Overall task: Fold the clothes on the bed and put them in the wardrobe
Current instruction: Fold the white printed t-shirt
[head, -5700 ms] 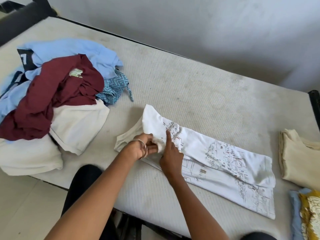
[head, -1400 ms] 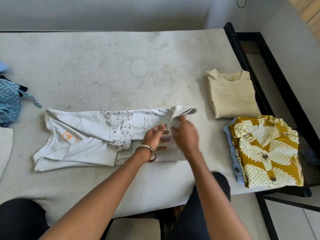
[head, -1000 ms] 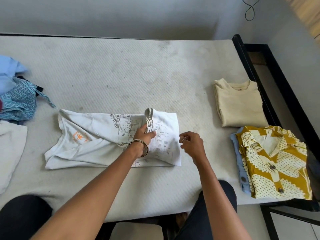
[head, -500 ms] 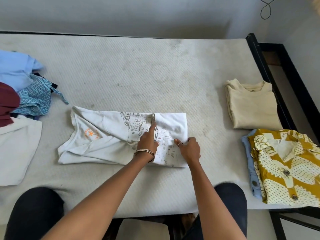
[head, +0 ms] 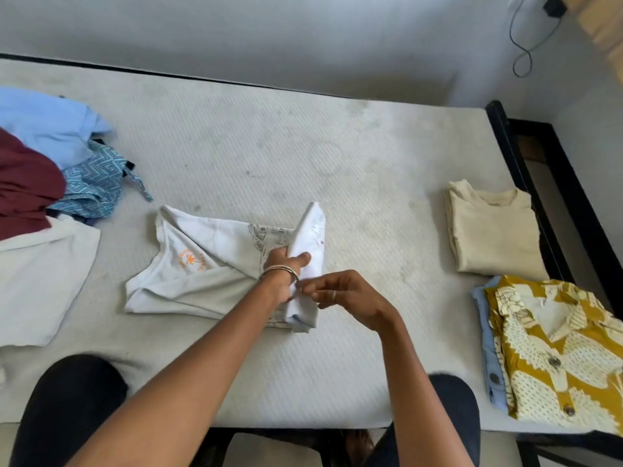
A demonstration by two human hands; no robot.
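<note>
A white printed T-shirt [head: 202, 264] with a small orange logo lies half folded in the middle of the mattress [head: 269, 156]. Its right end stands lifted off the bed as a raised flap. My left hand [head: 286, 264] grips that flap from the left, thumb over the cloth. My right hand [head: 344, 294] pinches the flap's near lower edge. A heap of unfolded clothes [head: 47, 183] lies at the left: light blue, maroon, teal patterned and white pieces.
A folded cream T-shirt [head: 488, 230] lies at the right, with a folded yellow patterned shirt [head: 556, 352] on a light blue garment nearer me. The black bed frame [head: 539, 170] runs along the right edge. My knees are at the bed's near edge.
The folded right end of the white T-shirt lay flat under both hands half a second ago. Now both hands have lifted it upright, moving it leftward over the shirt.
</note>
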